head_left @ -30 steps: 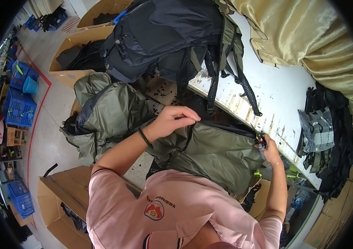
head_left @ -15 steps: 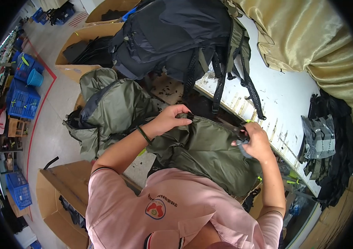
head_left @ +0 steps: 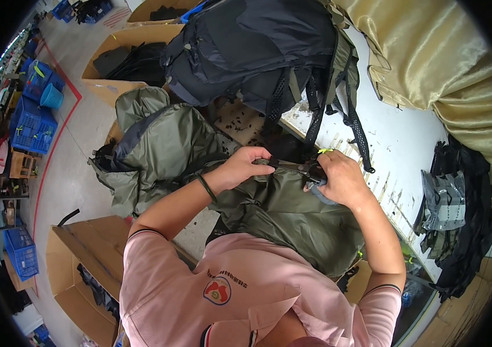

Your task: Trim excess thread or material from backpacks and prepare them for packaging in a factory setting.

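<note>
Olive-green shiny fabric of a bag (head_left: 309, 222) lies across my lap, bunched and creased. My left hand (head_left: 245, 166) is closed in a pinch on its upper edge. In my right hand (head_left: 341, 178) is a pair of scissors with dark blades (head_left: 293, 166) and a grey-blue handle (head_left: 322, 194). The blades point left, their tips close to my left fingertips at the edge of the fabric. Whether they touch a thread there is too small to tell. A bit of yellow-green (head_left: 326, 151) shows by my right fingers. More olive fabric (head_left: 171, 141) spreads out to the left.
Beyond my hands, a large black backpack (head_left: 257, 49) with dangling straps rests on a white table (head_left: 393, 139). Cardboard boxes (head_left: 84, 248) stand at left, near and far. Wrapped packages (head_left: 445, 199) and black material lie at right, below a gold curtain (head_left: 425, 52).
My right hand has moved left with the scissors, bringing the blades up to my left fingertips. My left hand keeps its pinch on the fabric edge. The view has shifted slightly.
</note>
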Motion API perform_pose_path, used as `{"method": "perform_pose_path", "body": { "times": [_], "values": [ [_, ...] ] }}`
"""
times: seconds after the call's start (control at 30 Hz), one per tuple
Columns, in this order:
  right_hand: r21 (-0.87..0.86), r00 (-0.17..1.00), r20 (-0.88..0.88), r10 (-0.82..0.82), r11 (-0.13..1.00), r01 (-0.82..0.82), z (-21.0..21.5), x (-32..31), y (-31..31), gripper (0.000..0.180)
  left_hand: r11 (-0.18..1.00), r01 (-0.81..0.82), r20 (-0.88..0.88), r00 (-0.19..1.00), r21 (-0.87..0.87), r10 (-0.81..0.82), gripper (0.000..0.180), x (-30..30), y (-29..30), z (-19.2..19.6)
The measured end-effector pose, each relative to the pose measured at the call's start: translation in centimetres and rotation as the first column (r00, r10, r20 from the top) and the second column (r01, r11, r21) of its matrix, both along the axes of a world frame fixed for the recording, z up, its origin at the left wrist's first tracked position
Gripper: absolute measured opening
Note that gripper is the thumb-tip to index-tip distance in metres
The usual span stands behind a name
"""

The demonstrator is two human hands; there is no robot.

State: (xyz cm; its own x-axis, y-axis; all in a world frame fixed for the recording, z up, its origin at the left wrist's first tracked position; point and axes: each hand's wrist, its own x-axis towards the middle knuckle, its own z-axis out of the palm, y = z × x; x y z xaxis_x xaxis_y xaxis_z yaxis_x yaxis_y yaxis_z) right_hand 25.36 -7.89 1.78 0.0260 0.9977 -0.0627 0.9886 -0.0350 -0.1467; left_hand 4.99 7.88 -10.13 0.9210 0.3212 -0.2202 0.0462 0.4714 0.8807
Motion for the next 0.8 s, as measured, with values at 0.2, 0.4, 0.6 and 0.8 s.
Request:
{"method": "perform_pose_path", "body": {
  "times": [0.2, 0.4, 0.6, 0.8],
  "values": [
    [-0.057, 1.0, 0.015, -0.002, 0.998, 0.003, 0.3, -0.2, 0.5, 0.05, 1.0, -0.012, 0.01, 1.0, 0.02, 0.012, 0.015, 0.0, -0.1, 0.0],
    [-0.146, 0.998, 0.035, -0.044, 0.988, 0.049, 0.6, -0.5, 0.5, 0.044, 1.0, 0.01, -0.001, 1.0, 0.016, -0.01, 0.011, -0.2, -0.1, 0.5],
    [-0.134, 0.998, 0.01, -0.06, 0.989, 0.061, 0.1, -0.4, 0.0, 0.042, 1.0, 0.014, -0.008, 1.0, 0.008, -0.014, 0.012, -0.3, -0.2, 0.4],
    [-0.134, 0.994, -0.037, -0.098, 0.987, 0.092, -1.0, -0.4, -0.2, 0.044, 1.0, -0.007, 0.003, 1.0, 0.021, 0.007, 0.013, -0.7, -0.2, 0.6]
  ]
}}
